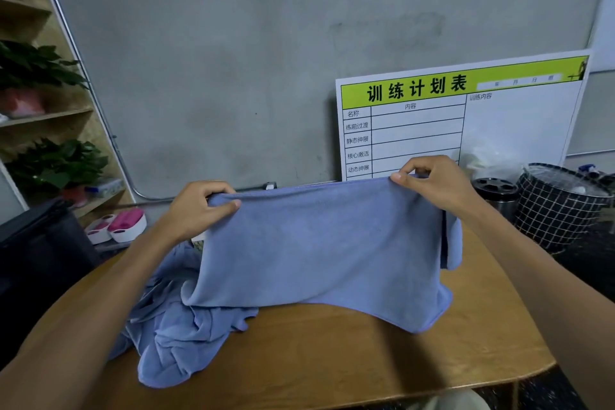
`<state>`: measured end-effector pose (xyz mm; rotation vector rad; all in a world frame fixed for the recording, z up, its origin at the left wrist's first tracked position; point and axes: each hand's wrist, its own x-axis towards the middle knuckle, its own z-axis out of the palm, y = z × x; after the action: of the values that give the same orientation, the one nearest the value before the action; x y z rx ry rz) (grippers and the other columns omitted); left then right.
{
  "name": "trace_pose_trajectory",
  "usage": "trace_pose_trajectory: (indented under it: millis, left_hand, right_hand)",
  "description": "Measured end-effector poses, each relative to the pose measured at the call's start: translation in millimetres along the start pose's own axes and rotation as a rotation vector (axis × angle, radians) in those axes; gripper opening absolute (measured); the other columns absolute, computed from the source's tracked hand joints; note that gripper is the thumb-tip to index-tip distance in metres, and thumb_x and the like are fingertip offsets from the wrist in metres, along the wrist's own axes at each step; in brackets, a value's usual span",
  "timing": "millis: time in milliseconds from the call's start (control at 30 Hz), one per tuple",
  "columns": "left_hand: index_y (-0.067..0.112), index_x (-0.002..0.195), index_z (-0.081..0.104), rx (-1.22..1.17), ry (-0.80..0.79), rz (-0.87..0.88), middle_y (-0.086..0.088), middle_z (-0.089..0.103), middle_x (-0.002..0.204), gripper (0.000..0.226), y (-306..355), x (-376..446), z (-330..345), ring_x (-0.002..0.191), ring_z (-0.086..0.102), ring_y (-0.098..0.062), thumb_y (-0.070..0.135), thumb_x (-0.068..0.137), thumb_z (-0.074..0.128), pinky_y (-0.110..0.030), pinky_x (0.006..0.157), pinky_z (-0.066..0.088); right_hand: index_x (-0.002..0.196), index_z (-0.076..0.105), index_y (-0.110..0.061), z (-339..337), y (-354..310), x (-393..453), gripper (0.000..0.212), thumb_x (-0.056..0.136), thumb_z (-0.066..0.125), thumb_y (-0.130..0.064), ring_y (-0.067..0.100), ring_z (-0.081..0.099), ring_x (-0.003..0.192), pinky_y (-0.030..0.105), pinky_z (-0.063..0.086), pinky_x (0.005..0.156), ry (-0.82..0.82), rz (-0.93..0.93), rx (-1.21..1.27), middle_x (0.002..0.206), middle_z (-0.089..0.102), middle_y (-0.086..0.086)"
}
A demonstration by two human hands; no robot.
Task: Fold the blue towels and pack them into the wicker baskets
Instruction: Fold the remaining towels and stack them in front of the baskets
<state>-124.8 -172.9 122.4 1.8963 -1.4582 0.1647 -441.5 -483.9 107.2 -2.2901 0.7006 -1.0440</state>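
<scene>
The whiteboard (462, 120) read "训练计划表". The left hand (196, 206) and right hand (429, 183) pinched the top corners of a blue towel (319, 250), hanging above the desk (332, 359) beside crumpled towels (176, 326).

Around the wooden table (332, 359)
A green-headed whiteboard (466, 123) leans on the grey wall; potted plants (50, 163) fill the left shelves; a checked bag (559, 206) sits right
</scene>
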Motion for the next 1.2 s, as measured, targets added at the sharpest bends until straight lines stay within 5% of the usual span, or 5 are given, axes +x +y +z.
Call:
trace_pose_trajectory:
  millis: [167,400,533,867,1200]
  left_hand:
    - [0.020,0.079,0.074,0.087,0.066,-0.069,0.005,0.069,0.071,0.018,2.9,-2.3,-13.6,0.074,0.067,-0.019,0.037,0.087,0.077,-0.032,0.065,0.049]
    - [0.010,0.052,0.050,0.416,0.019,-0.048,-0.005,0.039,0.045,0.070,13.6,-17.6,-33.5,0.044,0.034,-0.013,0.076,0.073,0.061,-0.029,0.048,0.022]
    - [0.017,0.054,0.028,0.280,0.031,-0.051,0.005,0.022,0.047,0.067,20.6,-25.1,-48.3,0.045,0.024,-0.012,0.055,0.082,0.076,-0.026,0.048,0.016]
    - [0.011,0.056,0.045,0.346,0.015,-0.144,-0.001,0.039,0.048,0.061,29.2,-0.2,-74.9,0.048,0.038,-0.016,0.059,0.083,0.070,-0.031,0.051,0.026]
    - [0.030,0.069,0.058,0.476,-0.094,-0.154,0.006,0.067,0.074,0.052,-117.4,-55.6,125.9,0.075,0.066,-0.023,0.080,0.072,0.044,-0.035,0.063,0.048]
  right_hand:
    - [0.074,0.071,-0.036,-3.7,-19.3,-1.7,0.024,0.079,0.073,-0.059,0.007,0.066,0.089,0.041,0.053,0.078,0.088,-0.015,-0.080,0.080,0.072,-0.011]
    - [0.068,0.069,-0.038,-13.0,-31.7,-4.8,0.028,0.078,0.070,-0.065,0.009,0.066,0.090,0.039,0.054,0.078,0.066,0.004,-0.191,0.078,0.071,-0.014]
    - [0.067,0.069,-0.032,-31.4,-45.6,-1.4,0.036,0.079,0.069,-0.065,0.018,0.061,0.077,0.032,0.042,0.065,0.074,-0.025,-0.260,0.064,0.062,-0.012]
    - [0.065,0.064,-0.014,-77.7,-66.9,34.5,0.062,0.078,0.062,-0.075,0.021,0.058,0.075,0.031,0.039,0.064,-0.085,-0.036,-0.550,0.067,0.062,0.001]
    - [0.060,0.046,-0.017,97.3,128.1,-21.8,0.070,0.076,0.045,-0.085,0.016,0.054,0.065,0.029,0.030,0.052,-0.362,0.075,-0.720,0.064,0.056,-0.005]
